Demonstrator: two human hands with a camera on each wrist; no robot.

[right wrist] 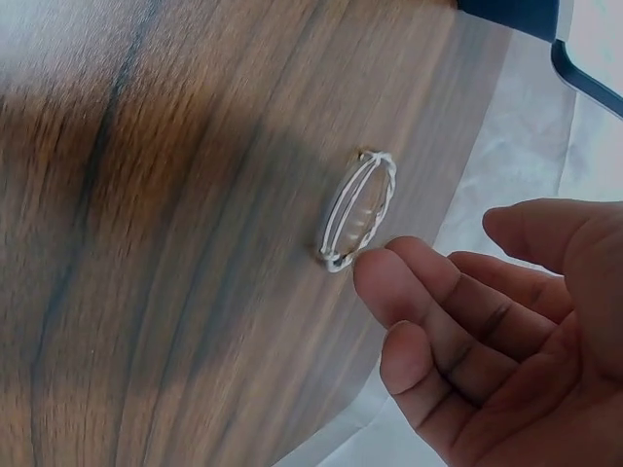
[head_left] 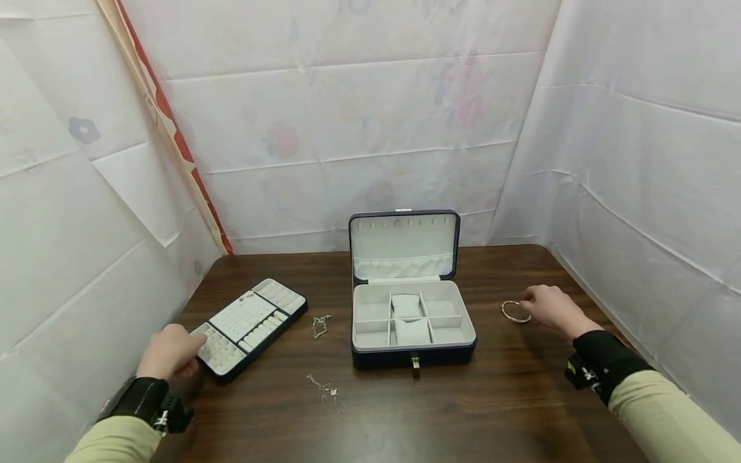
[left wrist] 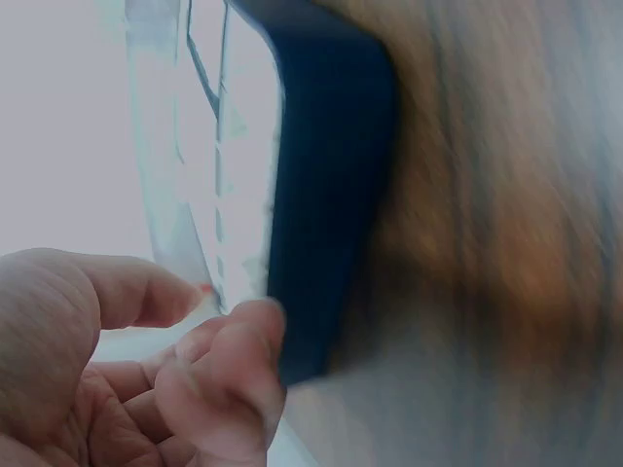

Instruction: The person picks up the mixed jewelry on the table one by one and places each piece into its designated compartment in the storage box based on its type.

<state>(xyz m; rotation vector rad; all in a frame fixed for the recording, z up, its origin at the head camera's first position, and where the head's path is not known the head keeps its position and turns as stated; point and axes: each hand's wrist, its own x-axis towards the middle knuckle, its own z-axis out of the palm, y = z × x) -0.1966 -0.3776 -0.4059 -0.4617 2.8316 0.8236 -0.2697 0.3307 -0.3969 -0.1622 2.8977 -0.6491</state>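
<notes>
So the bracelet (right wrist: 336, 206) is on the wooden table (head_left: 463, 411), at about 3 o'clock from the open box (head_left: 382, 358). Looks like shiny metal, plain strands on one side and a twisted one on the other. I'd guess it's light and stiff, a bit slippery, and easy to bend if you squeeze it hard. I'd pinch the twisted side, since those bumps should grip better than the smooth strands.

The right hand (head_left: 550, 307) is at the bracelet's 3 o'clock, palm side toward it, fingers loosely bent and thumb well apart, so there's a wide gap with nothing in it. Fingertips are right by the hoop; can't tell if they touch.

Over at the box's 9 o'clock is the tray (head_left: 266, 341), probably rigid and fairly light but long, so I'd support both ends. The left hand (head_left: 168, 350) is at its 8 o'clock end, fingers curled, thumb close to them. That's a narrow gap, but the wrist view is blurry and I can't tell whether it's actually gripping the edge.
</notes>
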